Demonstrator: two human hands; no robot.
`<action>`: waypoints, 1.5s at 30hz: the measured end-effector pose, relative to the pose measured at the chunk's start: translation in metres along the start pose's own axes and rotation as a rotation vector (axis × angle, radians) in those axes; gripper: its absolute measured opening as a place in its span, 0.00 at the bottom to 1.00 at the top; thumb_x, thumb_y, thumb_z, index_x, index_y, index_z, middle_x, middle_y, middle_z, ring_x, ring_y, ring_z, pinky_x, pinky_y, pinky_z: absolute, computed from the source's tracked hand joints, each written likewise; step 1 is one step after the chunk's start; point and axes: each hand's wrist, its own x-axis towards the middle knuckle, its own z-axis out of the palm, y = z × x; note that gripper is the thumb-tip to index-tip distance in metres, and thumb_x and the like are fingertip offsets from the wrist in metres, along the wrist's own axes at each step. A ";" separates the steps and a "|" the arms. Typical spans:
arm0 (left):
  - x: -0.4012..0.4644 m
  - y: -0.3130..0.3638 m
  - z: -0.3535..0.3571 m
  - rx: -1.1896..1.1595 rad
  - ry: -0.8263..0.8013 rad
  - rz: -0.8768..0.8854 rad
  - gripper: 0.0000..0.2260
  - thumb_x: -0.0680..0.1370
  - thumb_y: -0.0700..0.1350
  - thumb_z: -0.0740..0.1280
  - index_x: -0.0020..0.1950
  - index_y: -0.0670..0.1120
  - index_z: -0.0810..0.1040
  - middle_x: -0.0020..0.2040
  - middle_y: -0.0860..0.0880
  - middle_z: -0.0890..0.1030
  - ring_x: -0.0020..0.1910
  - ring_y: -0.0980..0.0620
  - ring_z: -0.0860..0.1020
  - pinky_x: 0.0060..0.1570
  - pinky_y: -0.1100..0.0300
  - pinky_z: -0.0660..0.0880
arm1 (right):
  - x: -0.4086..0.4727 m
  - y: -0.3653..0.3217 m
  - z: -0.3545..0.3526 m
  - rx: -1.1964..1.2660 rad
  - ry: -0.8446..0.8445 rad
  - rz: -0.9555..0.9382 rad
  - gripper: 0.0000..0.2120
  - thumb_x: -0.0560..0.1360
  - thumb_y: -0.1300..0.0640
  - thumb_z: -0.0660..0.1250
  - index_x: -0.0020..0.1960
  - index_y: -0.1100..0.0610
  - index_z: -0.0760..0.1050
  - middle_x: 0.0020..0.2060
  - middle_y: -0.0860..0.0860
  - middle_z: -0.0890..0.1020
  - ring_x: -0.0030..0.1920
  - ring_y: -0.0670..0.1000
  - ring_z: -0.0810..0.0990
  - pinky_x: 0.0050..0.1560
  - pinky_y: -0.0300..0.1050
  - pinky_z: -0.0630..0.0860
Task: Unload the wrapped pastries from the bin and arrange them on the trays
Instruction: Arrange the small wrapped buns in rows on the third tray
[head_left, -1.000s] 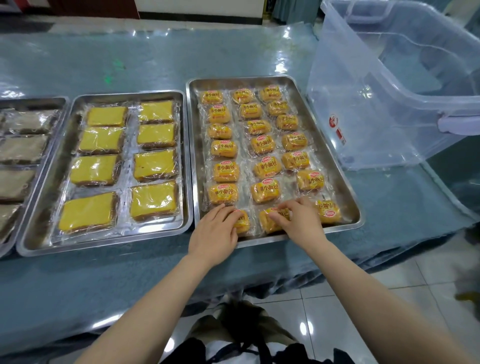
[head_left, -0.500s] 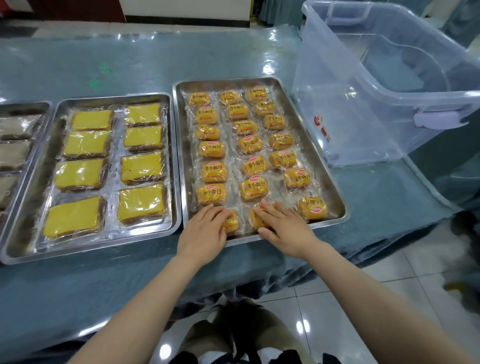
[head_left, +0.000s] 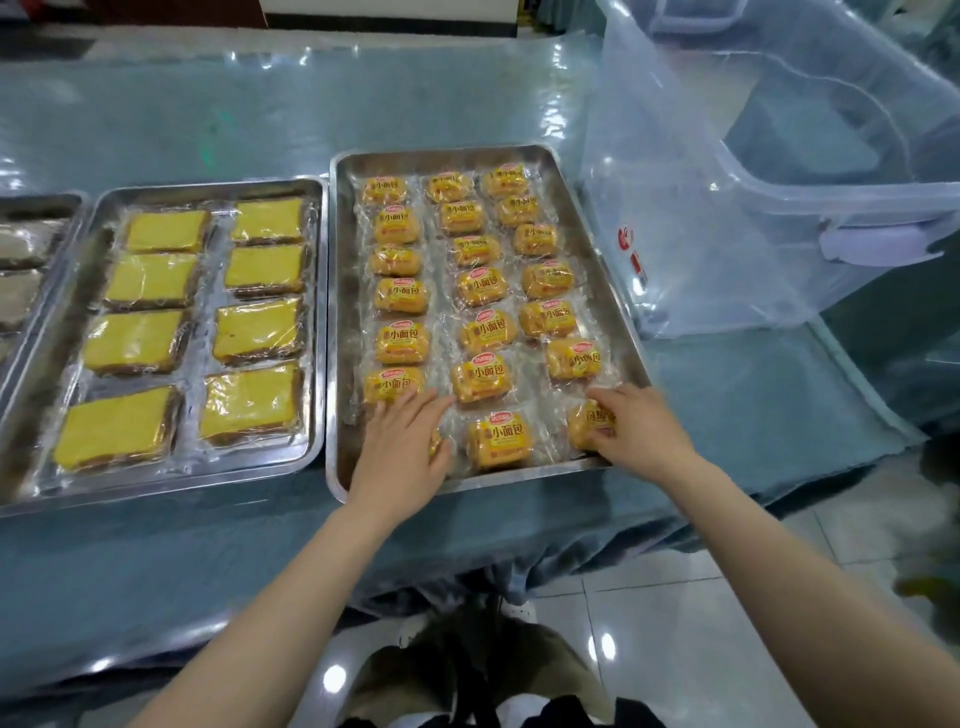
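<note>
Wrapped pastries (head_left: 498, 439), the small orange buns, sit in rows on the right-hand tray (head_left: 467, 480), and we're down at the near row, where the arranging is happening. Left hand (head_left: 400, 449) lies flat, fingers straight and relaxed, resting on the near-left bun, which is almost wholly covered; it grips nothing. Right hand (head_left: 636, 434) is at the near-right corner, fingers curled round the corner bun (head_left: 589, 423), nudging or seating it against the tray's rim. Between the hands, one bun lies squarely in place. This looks like the tidying stage: the tray seems close to full, three columns running away from the person, the right column drifting a little off line. The next move calls for a light touch, I'd say, sliding the corner bun level with its neighbours without crumpling the slick film, then letting go. Further left, the middle tray (head_left: 208, 475) holds yellow cake slices (head_left: 249, 402) in two columns, and a third tray (head_left: 47, 200) shows at the left edge, its contents hard to make out. Beyond, on the blue-covered surface (head_left: 260, 114), stands the clear bin (head_left: 727, 218), and through its wall no pastries can be seen, so the unloading may well be finished.
</note>
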 end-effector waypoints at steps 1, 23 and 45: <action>0.005 0.007 0.003 0.020 -0.010 0.002 0.23 0.79 0.51 0.59 0.74 0.54 0.62 0.75 0.51 0.62 0.76 0.52 0.51 0.71 0.52 0.41 | 0.002 0.001 -0.002 -0.046 0.000 -0.015 0.28 0.71 0.45 0.67 0.70 0.47 0.67 0.61 0.51 0.74 0.60 0.55 0.69 0.60 0.50 0.69; 0.018 0.023 0.035 0.243 -0.046 -0.129 0.29 0.77 0.62 0.47 0.76 0.55 0.49 0.78 0.49 0.49 0.75 0.51 0.37 0.69 0.44 0.31 | -0.005 0.002 -0.010 0.813 0.164 0.396 0.26 0.66 0.42 0.75 0.56 0.47 0.66 0.45 0.48 0.78 0.38 0.50 0.82 0.37 0.46 0.79; 0.019 0.023 0.035 0.200 -0.058 -0.141 0.27 0.78 0.59 0.51 0.76 0.54 0.54 0.78 0.49 0.54 0.76 0.50 0.43 0.70 0.44 0.35 | -0.010 0.017 -0.002 0.113 0.008 -0.144 0.16 0.76 0.50 0.65 0.64 0.47 0.74 0.61 0.46 0.77 0.60 0.51 0.71 0.60 0.46 0.68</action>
